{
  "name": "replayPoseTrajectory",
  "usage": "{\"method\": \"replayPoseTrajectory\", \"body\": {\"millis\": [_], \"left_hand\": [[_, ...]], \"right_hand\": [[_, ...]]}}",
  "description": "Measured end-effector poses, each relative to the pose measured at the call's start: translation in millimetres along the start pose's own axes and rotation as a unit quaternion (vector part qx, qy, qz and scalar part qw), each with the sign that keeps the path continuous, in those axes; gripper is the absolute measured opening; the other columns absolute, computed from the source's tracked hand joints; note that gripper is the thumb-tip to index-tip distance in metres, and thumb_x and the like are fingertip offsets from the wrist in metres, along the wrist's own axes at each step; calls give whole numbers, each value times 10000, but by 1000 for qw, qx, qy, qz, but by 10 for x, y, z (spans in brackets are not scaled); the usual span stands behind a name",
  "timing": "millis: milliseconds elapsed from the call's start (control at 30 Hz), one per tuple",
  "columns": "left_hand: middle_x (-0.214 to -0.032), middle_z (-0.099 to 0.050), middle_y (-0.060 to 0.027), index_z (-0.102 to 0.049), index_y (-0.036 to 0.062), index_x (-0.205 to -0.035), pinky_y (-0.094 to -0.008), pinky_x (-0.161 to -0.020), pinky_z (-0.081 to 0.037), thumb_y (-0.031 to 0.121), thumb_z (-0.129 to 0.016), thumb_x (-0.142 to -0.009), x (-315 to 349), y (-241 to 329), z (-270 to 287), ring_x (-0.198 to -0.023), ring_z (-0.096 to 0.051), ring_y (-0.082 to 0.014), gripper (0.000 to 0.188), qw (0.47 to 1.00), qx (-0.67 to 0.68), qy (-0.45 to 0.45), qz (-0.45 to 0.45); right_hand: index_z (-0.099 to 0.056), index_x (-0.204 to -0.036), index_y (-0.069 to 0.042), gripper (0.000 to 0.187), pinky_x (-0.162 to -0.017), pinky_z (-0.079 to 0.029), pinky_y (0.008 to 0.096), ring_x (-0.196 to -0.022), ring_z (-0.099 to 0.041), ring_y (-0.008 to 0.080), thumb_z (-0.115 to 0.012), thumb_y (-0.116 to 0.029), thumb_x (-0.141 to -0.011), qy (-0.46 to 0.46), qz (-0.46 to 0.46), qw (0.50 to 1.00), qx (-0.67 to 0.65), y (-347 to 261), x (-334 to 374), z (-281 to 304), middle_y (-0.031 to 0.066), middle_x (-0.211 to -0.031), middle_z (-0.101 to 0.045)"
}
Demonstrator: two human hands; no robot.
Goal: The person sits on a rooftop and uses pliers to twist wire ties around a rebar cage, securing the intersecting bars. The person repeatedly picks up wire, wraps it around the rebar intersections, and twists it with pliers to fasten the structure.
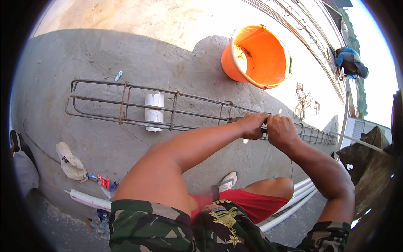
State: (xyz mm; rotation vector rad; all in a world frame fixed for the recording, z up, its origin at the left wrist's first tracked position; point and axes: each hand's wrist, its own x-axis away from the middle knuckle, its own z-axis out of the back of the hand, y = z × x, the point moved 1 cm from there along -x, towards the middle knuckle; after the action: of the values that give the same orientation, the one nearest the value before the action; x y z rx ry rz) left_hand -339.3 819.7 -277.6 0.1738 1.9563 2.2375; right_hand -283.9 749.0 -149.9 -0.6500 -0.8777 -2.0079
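Note:
A long rusty rebar cage (126,107) lies across the concrete slab, propped on a short white pipe piece (154,111). My left hand (252,125) is closed around a bar of the cage near a stirrup. Right beside it, my right hand (280,131) grips the same bar, the two hands almost touching. Whether a tool or tie wire sits between the fingers is hidden by the hands. My bare knees and red shorts (252,203) show below.
An orange bucket (258,56) stands behind the cage. Loose bent stirrups (303,98) lie at right. A person (350,63) crouches far right by another cage. White pipes (294,201), a rag (70,163) and small packets (103,181) lie near my feet.

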Motion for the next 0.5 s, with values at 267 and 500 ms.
{"method": "replayPoseTrajectory", "body": {"millis": [267,500], "left_hand": [[-982,-597,-172,-474,74,-1209,-469,-845,-459,182,-782,-707,183,66,-302,-987,-588,-360,599,985,-119,122,-29],[-1060,-618,-218,-485,38,-1156,-474,-854,-467,127,-691,-720,-82,6,-20,-1037,-593,-386,490,996,-54,-58,36]], "right_hand": [[-654,-1058,19,492,-567,-573,405,-721,-699,310,-682,-409,-815,-485,-120,815,-293,382,-314,74,198,-861,-689],[-631,-1033,9,508,-812,-530,460,-949,-681,277,-754,-394,-749,8,27,999,38,56,93,-46,164,-1007,-681]]}}
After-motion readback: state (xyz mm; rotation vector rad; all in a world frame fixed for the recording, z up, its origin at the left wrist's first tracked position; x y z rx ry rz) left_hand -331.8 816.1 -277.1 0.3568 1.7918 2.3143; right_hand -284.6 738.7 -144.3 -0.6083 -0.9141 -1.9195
